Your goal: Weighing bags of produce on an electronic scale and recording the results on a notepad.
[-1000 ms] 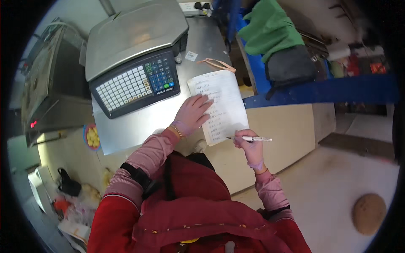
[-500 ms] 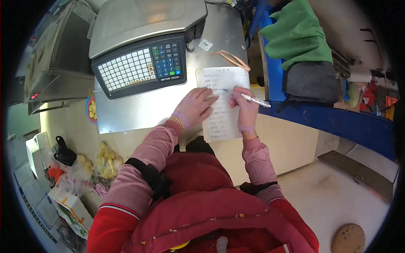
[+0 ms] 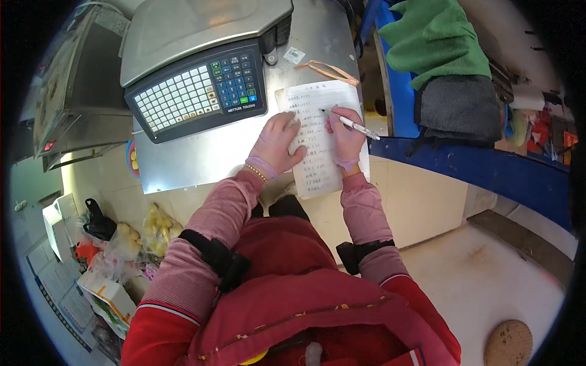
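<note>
A white sheet of handwritten paper (image 3: 318, 174) lies at the right end of the metal table, its lower part reaching past the table's front edge. My left hand (image 3: 276, 146) rests on the paper's left edge with its fingers apart. In my right hand (image 3: 347, 139) is a white pen (image 3: 361, 127), pinched by thumb and fingers. The pen's tip is at the upper lines of writing, while its back end slants to the right. An orange band (image 3: 332, 70) lies just above the paper.
A scale (image 3: 198, 85) with a keypad takes up the table's (image 3: 201, 169) left side. Beyond the paper, a small label (image 3: 293, 55) lies flat. Green cloth (image 3: 436, 39) and dark grey cloth (image 3: 459, 110) hang over a blue frame (image 3: 476, 168) at right. Bagged yellow produce (image 3: 160, 229) is on the floor.
The pen tip has moved to a line higher up the paper, with my right hand. My left hand has slid slightly down and left, its fingers covering less writing. The view has shifted a little.
</note>
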`<state>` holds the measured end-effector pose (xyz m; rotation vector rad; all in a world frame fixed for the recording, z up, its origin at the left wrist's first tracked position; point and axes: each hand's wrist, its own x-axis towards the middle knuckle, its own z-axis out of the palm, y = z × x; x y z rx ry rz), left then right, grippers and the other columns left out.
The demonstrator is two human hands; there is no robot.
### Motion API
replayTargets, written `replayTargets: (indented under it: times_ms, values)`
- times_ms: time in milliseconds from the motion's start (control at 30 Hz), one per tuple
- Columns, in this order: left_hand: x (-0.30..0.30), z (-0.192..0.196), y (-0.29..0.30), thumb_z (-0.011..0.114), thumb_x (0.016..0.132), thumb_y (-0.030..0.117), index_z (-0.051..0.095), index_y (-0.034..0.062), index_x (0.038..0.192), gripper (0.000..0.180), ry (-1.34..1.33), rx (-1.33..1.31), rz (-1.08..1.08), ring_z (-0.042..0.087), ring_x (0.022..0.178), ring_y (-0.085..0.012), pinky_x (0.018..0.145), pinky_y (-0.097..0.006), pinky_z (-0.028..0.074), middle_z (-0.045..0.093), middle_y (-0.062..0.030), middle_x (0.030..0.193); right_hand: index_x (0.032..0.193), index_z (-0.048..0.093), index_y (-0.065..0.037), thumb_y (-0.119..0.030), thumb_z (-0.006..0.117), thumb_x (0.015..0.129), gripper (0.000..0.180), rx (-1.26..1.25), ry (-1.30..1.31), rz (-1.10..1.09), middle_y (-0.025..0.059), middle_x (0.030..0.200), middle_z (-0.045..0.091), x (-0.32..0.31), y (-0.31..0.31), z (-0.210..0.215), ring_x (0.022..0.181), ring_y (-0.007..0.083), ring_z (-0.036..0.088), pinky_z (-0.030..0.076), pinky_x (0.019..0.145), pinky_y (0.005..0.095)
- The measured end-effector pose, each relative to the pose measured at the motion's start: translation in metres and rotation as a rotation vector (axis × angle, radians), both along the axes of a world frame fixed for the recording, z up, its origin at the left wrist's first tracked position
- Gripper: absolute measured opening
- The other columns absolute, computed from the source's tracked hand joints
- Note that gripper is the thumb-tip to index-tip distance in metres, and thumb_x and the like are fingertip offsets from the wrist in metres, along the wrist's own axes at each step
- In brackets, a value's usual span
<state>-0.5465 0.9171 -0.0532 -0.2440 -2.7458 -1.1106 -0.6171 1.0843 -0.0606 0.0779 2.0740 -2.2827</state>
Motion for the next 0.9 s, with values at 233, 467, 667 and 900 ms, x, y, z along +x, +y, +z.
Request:
replayTargets:
  times_ms: [233,467,667,900]
  values:
    - [-0.002,0.005,-0.001,0.061,0.075,0.018,0.055,0.0135,0.120,0.046,0.129,-0.268,-0.052,0.043,0.116,-0.0380,0.099,-0.047,0.036,0.045,-0.0144,0.131,0.095,0.057,0.001,-0.002,0.059,0.083,0.013,-0.174,-0.033,-0.001,0.0098,0.075,0.062,-0.018,0.003,0.005,0.062,0.0135,0.058,0.048,0.057,0.0246]
    - [0.001,0.006,0.000,0.057,0.077,0.018,0.054,0.0141,0.122,0.045,0.089,-0.298,-0.020,0.043,0.115,-0.0380,0.099,-0.048,0.036,0.046,-0.0133,0.131,0.099,0.056,0.001,-0.005,0.055,0.085,0.015,-0.096,-0.019,0.058,0.0114,0.076,0.063,-0.017,0.026,0.021,0.062,0.0150,0.059,0.048,0.054,0.0256]
    - [-0.003,0.008,0.005,0.055,0.079,0.020,0.056,0.0130,0.121,0.042,0.054,-0.296,-0.019,0.041,0.119,-0.0351,0.101,-0.047,0.033,0.044,-0.0121,0.133,0.099,0.059,0.000,-0.005,0.060,0.083,0.017,0.206,0.103,0.160,0.0076,0.082,0.063,-0.024,0.027,0.012,0.068,0.0115,0.060,0.047,0.055,0.0224]
    - [-0.003,0.006,0.004,0.055,0.079,0.019,0.056,0.0135,0.121,0.043,0.051,-0.306,-0.018,0.042,0.118,-0.0354,0.101,-0.047,0.033,0.045,-0.0127,0.132,0.092,0.066,-0.005,-0.010,0.068,0.076,0.018,0.453,0.164,0.130,0.0079,0.084,0.067,-0.017,0.024,-0.008,0.073,0.0141,0.063,0.050,0.067,0.0271]
